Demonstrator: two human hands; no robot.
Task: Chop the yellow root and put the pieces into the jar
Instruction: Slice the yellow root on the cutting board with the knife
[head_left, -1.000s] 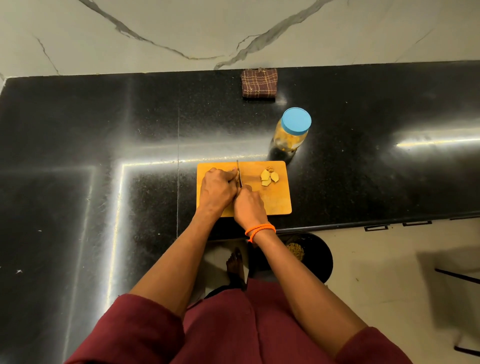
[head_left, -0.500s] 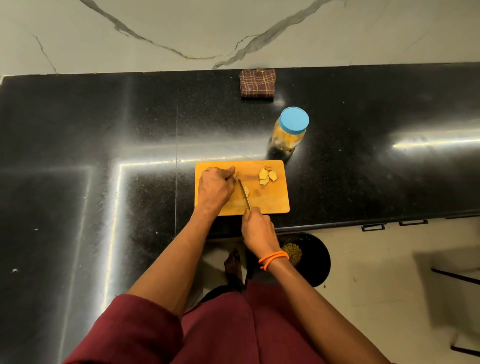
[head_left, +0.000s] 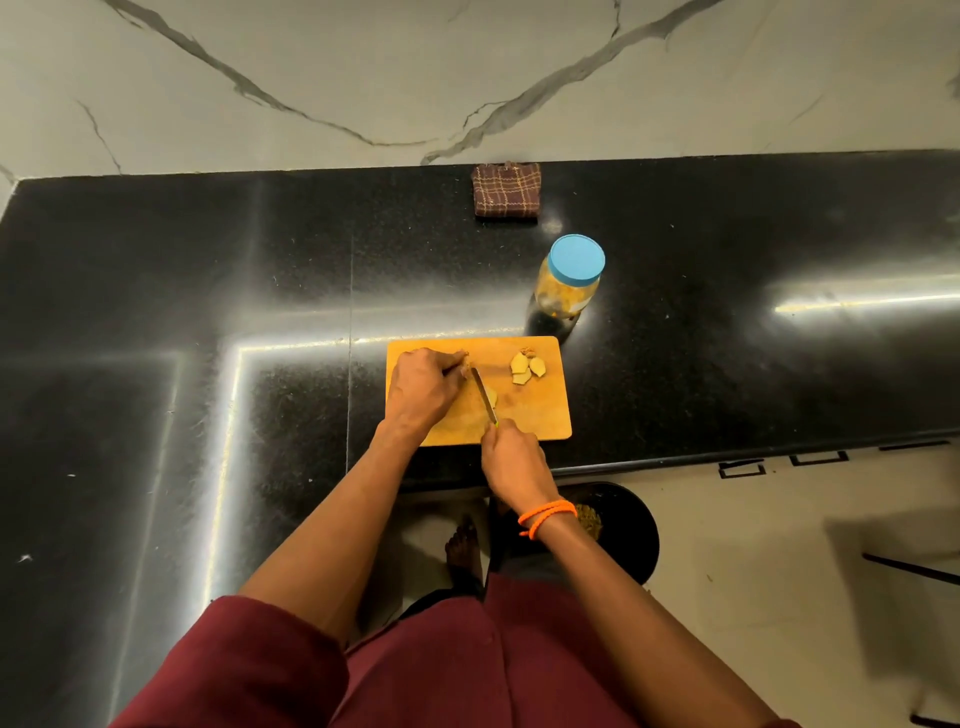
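Head view: root mostly hidden under left hand (head_left: 423, 389), probably pinched; right hand (head_left: 511, 457) grips knife (head_left: 484, 395); slices (head_left: 527, 366) lie beyond blade.

We see a glossy black counter (head_left: 208, 312) with light streaks. On it: an orange cutting board (head_left: 540, 415) near the front edge, a blue-lidded jar (head_left: 569, 283) just beyond the board at 1 o'clock, and a folded checked cloth (head_left: 505, 190) at the back, 12 o'clock.
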